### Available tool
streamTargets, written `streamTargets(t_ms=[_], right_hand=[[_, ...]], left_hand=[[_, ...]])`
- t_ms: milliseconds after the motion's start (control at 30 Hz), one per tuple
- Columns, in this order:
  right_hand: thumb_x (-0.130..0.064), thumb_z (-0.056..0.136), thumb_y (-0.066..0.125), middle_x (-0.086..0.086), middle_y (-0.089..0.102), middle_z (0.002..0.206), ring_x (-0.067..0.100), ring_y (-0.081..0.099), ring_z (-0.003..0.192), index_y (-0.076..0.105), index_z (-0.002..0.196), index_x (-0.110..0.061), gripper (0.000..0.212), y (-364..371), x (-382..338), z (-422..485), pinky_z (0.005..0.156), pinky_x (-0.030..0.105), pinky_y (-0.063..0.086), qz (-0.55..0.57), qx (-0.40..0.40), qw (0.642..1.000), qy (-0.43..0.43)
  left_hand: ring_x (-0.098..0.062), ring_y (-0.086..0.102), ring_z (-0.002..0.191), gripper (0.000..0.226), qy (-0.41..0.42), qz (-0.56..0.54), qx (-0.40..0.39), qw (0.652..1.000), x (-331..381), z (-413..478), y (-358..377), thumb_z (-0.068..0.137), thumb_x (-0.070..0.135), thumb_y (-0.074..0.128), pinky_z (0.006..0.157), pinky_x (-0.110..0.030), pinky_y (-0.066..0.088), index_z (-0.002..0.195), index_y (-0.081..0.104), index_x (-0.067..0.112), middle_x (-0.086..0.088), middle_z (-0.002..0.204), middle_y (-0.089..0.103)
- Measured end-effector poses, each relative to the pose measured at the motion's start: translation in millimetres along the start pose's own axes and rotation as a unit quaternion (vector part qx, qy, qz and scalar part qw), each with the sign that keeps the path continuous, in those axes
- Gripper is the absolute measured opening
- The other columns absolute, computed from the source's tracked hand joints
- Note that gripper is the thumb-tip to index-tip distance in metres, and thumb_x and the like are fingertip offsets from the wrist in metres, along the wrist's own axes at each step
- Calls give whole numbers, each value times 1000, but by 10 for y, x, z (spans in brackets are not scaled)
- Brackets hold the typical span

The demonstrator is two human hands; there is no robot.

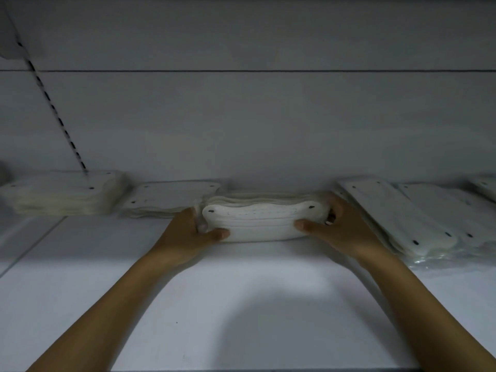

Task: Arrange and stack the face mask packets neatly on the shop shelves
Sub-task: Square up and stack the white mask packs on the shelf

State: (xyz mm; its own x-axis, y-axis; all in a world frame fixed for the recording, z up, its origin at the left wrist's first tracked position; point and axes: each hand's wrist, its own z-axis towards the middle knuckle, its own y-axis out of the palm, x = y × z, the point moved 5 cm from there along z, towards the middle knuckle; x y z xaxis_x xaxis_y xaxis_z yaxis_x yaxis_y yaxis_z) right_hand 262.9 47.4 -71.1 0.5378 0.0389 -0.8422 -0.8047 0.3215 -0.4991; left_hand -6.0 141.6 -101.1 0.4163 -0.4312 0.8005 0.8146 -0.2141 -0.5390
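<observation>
A stack of white face mask packets (261, 220) sits on the white shelf (241, 291), at its middle near the back. My left hand (188, 233) grips the stack's left end, thumb along the front edge. My right hand (341, 226) grips the right end, thumb on the front and fingers curled behind. Two more stacks of mask packets lie to the left: a tall one (64, 193) at far left and a low one (171, 198) beside it. Loose packets (402, 216) lie fanned out at an angle on the right.
The shelf's grey back panel (255, 124) rises right behind the stacks. A slotted upright (56, 111) runs diagonally at the upper left. The shelf's front edge (241, 369) is near the bottom of the view. More packets (483, 187) reach the far right edge.
</observation>
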Motion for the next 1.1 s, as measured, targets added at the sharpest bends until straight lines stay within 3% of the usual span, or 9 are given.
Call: streamTargets(t_ms=[167, 267, 400, 533, 600, 700, 800, 867, 1100], right_hand=[[-51, 56, 81, -13, 45, 138, 0, 41, 127, 36, 138, -39, 95, -70, -98, -32, 101, 25, 36, 33, 83, 994, -63], [-68, 72, 66, -16, 39, 141, -2, 32, 130, 37, 141, -34, 83, -20, -300, -92, 112, 30, 22, -135, 119, 967, -180], [-72, 87, 32, -2, 55, 137, 13, 43, 130, 41, 144, -22, 76, 160, -692, -94, 117, 35, 10, -305, 79, 901, -298], [-70, 76, 59, -13, 49, 141, 10, 47, 128, 33, 147, -35, 83, 240, -836, 58, 104, 24, 31, -347, -125, 908, -197], [-54, 82, 65, -9, 64, 119, 16, 58, 111, 56, 123, -33, 47, 342, -817, 103, 84, 28, 43, -404, -138, 879, -212], [-38, 86, 65, -6, 48, 61, 15, 52, 60, 46, 67, -22, 31, 327, -834, 178, 56, 29, 31, -316, -43, 923, -216], [-37, 85, 67, -9, 40, 52, 4, 36, 45, 43, 62, -22, 37, 294, -910, 217, 46, 22, 26, -185, 61, 963, -186], [-38, 86, 66, -13, 44, 53, 1, 41, 46, 42, 63, -29, 34, 429, -1034, 154, 46, 17, 27, -181, 73, 960, -202], [-30, 79, 78, -17, 66, 106, -7, 61, 97, 59, 113, -36, 38, 830, -912, 25, 76, 13, 50, 93, -187, 974, -88]], left_hand=[[-1, 65, 77, 40, -27, 1, -14, 1000, -1, -11, 17, 63, 47, 81, 73, -20, 46, 96, 67, 29, 13, 84, 72], [1, 42, 45, 21, -22, -3, -11, 1000, 49, -28, 27, 72, 24, 85, 49, -13, 30, 73, 64, 19, 13, 49, 51], [5, 53, 57, 24, -17, -8, -22, 1000, 73, -35, 59, 79, 15, 79, 55, -8, 37, 96, 65, 24, 17, 57, 61], [19, 56, 64, 33, -6, -3, -20, 1000, 148, -57, 53, 79, 12, 78, 61, -3, 38, 108, 63, 19, 28, 63, 64], [14, 52, 54, 40, -24, 13, 13, 1000, 167, -44, 18, 71, 35, 81, 54, -8, 37, 100, 65, 12, 20, 59, 56], [-5, 62, 92, 71, -65, -124, 113, 984, 180, -2, -76, 60, 46, 83, 74, -18, 48, 118, 51, 19, 4, 108, 63], [-16, 49, 124, 101, -118, -303, 109, 939, 380, 30, 49, 68, 46, 82, 94, -30, 43, 148, 22, 28, -1, 145, 42], [-9, 57, 115, 103, -98, -355, 56, 928, 620, 93, 210, 67, 56, 80, 91, -27, 48, 148, 23, 30, 5, 134, 53], [-26, 70, 97, 88, -105, -490, 45, 864, 632, 114, 325, 61, 58, 76, 70, -33, 57, 133, 48, 16, -11, 121, 64]])
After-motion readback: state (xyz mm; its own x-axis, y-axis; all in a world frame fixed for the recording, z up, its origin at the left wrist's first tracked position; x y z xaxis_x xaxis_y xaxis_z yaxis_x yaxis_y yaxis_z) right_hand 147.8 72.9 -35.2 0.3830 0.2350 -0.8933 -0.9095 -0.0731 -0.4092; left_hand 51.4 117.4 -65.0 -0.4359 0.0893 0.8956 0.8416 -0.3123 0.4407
